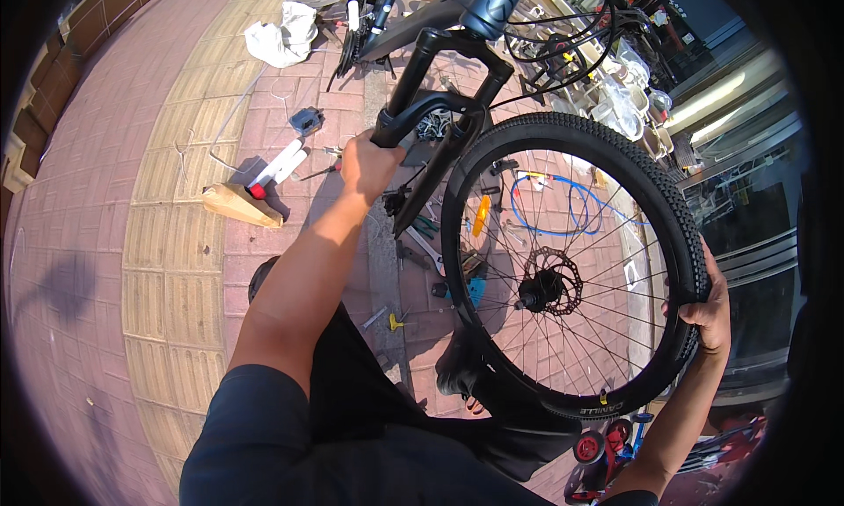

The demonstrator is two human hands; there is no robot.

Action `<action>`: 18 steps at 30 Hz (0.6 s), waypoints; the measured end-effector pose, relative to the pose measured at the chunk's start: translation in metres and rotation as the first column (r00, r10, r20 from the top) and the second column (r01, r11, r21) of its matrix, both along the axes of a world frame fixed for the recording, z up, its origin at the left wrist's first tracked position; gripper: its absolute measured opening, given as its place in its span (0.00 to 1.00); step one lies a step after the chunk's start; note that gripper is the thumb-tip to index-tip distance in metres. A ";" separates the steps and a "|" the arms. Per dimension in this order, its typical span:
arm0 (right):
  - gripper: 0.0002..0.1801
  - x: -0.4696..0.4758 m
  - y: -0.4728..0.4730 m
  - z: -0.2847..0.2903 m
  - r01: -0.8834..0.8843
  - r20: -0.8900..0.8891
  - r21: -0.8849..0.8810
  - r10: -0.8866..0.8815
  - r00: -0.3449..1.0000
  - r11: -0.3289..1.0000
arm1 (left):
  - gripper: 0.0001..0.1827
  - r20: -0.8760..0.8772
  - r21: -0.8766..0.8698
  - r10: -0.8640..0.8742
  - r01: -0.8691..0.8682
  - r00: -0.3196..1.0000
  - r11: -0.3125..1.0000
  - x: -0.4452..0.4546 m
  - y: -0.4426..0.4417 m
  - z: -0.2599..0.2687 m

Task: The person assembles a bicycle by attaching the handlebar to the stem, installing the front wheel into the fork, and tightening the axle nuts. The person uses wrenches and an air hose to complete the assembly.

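My left hand (369,166) grips one lower leg of a black suspension fork (432,156), which belongs to a dark blue bicycle frame (494,8). On the right, my right hand (709,311) is closed around the knobby tire (669,183) of a bicycle wheel. A brake disc rotor (572,288) surrounds the black hub (544,290), and an orange reflector (481,216) sits among the spokes. The wheel's left side stands beside the fork leg, and its hub is apart from the fork ends. Part of the fork covers the ground behind it.
Tools lie on the brick paving, including an adjustable wrench (425,245), a blue power tool (476,288) and a yellow-handled hex key (395,322). A coiled blue cable (514,206) shows through the spokes. A cardboard piece (244,206) lies left; plastic bins (633,100) stand right.
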State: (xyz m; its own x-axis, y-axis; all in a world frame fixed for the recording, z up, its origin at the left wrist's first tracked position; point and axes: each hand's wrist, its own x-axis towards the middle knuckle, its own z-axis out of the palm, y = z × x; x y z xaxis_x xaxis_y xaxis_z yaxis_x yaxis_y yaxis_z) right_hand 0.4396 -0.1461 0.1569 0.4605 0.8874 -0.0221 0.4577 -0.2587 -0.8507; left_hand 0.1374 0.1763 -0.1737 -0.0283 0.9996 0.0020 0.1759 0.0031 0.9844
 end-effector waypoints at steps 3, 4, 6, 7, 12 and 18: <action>0.67 0.009 -0.019 0.021 -0.155 -0.006 -0.023 0.155 0.988 0.988 | 0.20 -0.006 -0.016 0.024 -0.024 1.000 1.000 -0.002 0.001 0.001; 0.71 0.011 -0.023 0.024 -0.152 0.003 -0.024 0.152 0.988 0.988 | 0.20 0.003 -0.017 0.014 -0.014 1.000 1.000 -0.004 0.003 0.002; 0.69 0.015 -0.029 0.027 -0.180 0.006 -0.008 0.180 0.984 0.984 | 0.19 -0.014 -0.031 0.005 -0.006 1.000 1.000 -0.006 0.003 0.003; 0.69 0.016 -0.029 0.025 -0.194 -0.009 -0.033 0.194 0.981 0.980 | 0.19 -0.021 -0.037 -0.004 0.003 1.000 0.999 -0.007 0.003 0.003; 0.62 0.003 0.000 0.001 -0.294 -0.140 -0.165 0.273 0.952 0.941 | 0.20 -0.023 -0.026 -0.019 0.018 1.000 0.999 -0.010 -0.003 0.001; 0.59 -0.037 0.049 -0.044 -0.371 -0.221 -0.336 0.310 0.924 0.866 | 0.20 0.002 -0.064 -0.012 0.013 1.000 0.998 -0.001 -0.003 -0.003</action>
